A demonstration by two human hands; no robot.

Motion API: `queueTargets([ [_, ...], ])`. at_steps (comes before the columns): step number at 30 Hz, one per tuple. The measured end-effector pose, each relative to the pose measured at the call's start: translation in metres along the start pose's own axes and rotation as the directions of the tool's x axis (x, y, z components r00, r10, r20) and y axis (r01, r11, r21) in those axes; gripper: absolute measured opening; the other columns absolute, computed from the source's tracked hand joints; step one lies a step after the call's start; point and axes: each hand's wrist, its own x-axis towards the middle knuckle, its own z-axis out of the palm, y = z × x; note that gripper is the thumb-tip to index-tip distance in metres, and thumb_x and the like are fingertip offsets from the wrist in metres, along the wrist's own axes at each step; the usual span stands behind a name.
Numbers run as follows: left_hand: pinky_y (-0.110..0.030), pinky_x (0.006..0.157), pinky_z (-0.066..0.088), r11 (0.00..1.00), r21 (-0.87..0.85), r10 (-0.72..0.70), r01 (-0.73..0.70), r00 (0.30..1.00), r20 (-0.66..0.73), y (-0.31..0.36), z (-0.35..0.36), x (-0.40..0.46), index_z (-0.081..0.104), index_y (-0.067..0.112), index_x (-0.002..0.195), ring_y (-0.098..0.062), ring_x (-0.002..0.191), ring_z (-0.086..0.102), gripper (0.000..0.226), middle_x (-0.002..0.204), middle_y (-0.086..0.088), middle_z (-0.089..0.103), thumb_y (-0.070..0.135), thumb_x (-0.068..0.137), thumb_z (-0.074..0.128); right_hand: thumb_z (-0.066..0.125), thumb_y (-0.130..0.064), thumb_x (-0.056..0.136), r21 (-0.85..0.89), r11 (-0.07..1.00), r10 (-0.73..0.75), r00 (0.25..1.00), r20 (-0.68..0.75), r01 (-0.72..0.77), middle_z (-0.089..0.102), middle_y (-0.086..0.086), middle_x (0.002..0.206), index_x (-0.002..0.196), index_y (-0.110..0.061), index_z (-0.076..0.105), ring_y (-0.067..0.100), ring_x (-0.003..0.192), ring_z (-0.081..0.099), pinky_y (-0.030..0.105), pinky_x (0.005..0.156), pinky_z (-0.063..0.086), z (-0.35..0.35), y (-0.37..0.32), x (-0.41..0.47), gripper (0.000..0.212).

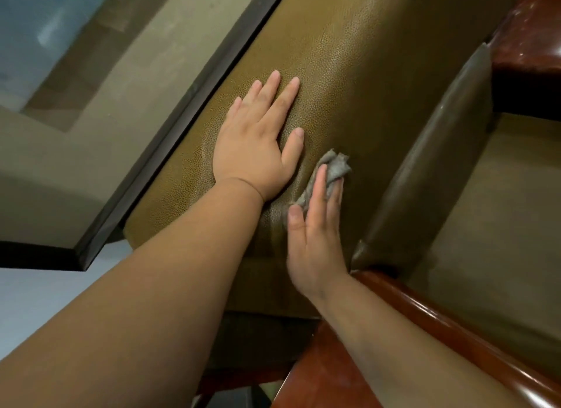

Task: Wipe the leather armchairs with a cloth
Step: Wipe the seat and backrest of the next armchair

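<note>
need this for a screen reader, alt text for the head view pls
A right hand presses a small crumpled grey cloth against an olive-brown leather armchair back, while the left hand lies flat on the leather beside it. A glossy reddish wooden armrest runs lower right.

You stood in what looked like a lounge or formal sitting room, not a workshop or kitchen. Under your fingers [274, 82] lay the pebbled olive leather of an armchair [358, 82]; just right of your fingertips ran its padded cushion [431, 177], and nearer you its glossy red wood arm [449, 325]. Left of your fingers, a dark wood trim [182, 116] framed beige wall panels [100, 128].
</note>
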Motion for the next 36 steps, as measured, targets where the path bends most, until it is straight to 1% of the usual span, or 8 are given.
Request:
queueTargets([
  [6,-0.043,0.133,0.006,0.999,-0.034,-0.007,0.017,0.962,0.272,-0.001,-0.043,-0.046,0.012,0.038,0.168,-0.020,0.163,0.004,0.067,0.177,0.004,0.007,0.047,0.107,0.038,0.018,-0.050,0.105,-0.061,0.863,0.499,0.865,-0.055,-0.502,-0.009,0.017,0.172,0.166,-0.019,-0.003,0.039,0.159,-0.006,0.055,0.129,0.001,-0.015,0.071,-0.020,0.072],
  [13,-0.050,0.129,0.024,0.998,-0.001,-0.056,0.057,0.991,0.118,-0.036,-0.052,-0.124,0.032,0.025,0.165,-0.030,0.159,0.026,0.069,0.172,-0.006,0.028,0.050,0.102,0.039,0.018,-0.053,0.107,-0.093,0.988,-0.114,0.991,0.063,0.120,-0.012,0.023,0.170,0.164,-0.023,-0.014,0.037,0.158,-0.015,0.048,0.129,0.000,0.049,-0.017,-0.097,0.072],
  [16,-0.052,0.127,0.027,0.999,0.028,-0.039,0.037,0.996,0.084,-0.034,-0.045,-0.125,0.032,0.027,0.166,-0.031,0.158,0.029,0.069,0.172,-0.006,0.030,0.053,0.102,0.041,0.012,-0.056,0.106,-0.070,0.962,0.257,0.963,-0.085,-0.263,-0.009,0.021,0.172,0.166,-0.023,-0.007,0.038,0.159,-0.002,0.045,0.129,0.011,0.045,0.064,-0.092,0.071],
  [19,-0.053,0.126,0.028,0.998,0.048,-0.043,0.040,0.997,0.068,-0.037,-0.043,-0.127,0.030,0.029,0.166,-0.030,0.158,0.029,0.071,0.172,-0.005,0.029,0.057,0.102,0.039,0.017,-0.040,0.111,0.007,0.771,0.637,0.771,-0.016,-0.637,-0.016,0.015,0.172,0.166,-0.026,-0.007,0.037,0.159,-0.007,0.040,0.127,0.005,0.049,0.080,-0.095,0.061],
  [21,-0.053,0.125,0.029,0.997,0.058,-0.046,0.043,0.997,0.055,-0.039,-0.043,-0.127,0.029,0.030,0.166,-0.030,0.158,0.029,0.071,0.172,-0.005,0.030,0.058,0.101,0.039,0.008,-0.024,0.106,0.027,0.868,0.496,0.868,-0.017,-0.495,-0.017,0.022,0.170,0.166,-0.011,0.001,0.046,0.156,-0.013,0.045,0.125,-0.003,0.064,0.047,-0.110,0.061],
  [25,-0.053,0.126,0.028,0.996,0.074,-0.059,0.054,0.996,0.060,-0.040,-0.041,-0.128,0.026,0.033,0.166,-0.028,0.158,0.028,0.071,0.173,-0.002,0.028,0.060,0.101,0.037,0.009,-0.068,0.101,0.009,0.994,0.106,0.991,0.079,-0.107,-0.029,0.005,0.169,0.160,-0.040,-0.022,0.027,0.158,-0.020,0.041,0.127,0.005,0.072,0.013,-0.155,0.073],
  [30,-0.053,0.127,0.026,0.993,0.081,-0.086,0.081,0.994,0.065,-0.037,-0.042,-0.129,0.024,0.036,0.167,-0.026,0.159,0.026,0.072,0.173,0.000,0.026,0.060,0.100,0.036,0.024,-0.054,0.107,-0.057,0.885,0.464,0.884,0.052,-0.462,-0.016,0.013,0.172,0.159,-0.040,-0.020,0.033,0.160,-0.004,0.049,0.128,0.021,0.042,0.099,-0.144,0.069],
  [36,-0.061,0.122,0.032,0.983,0.091,-0.168,0.162,0.984,0.053,-0.031,-0.046,-0.133,0.032,0.033,0.164,-0.032,0.155,0.034,0.076,0.168,-0.004,0.037,0.061,0.094,0.040,0.020,-0.048,0.108,-0.524,0.840,0.226,0.969,0.099,-0.142,-0.009,0.020,0.172,0.165,-0.013,-0.007,0.031,0.158,-0.017,0.045,0.130,0.000,-0.025,0.127,-0.090,0.072],
])
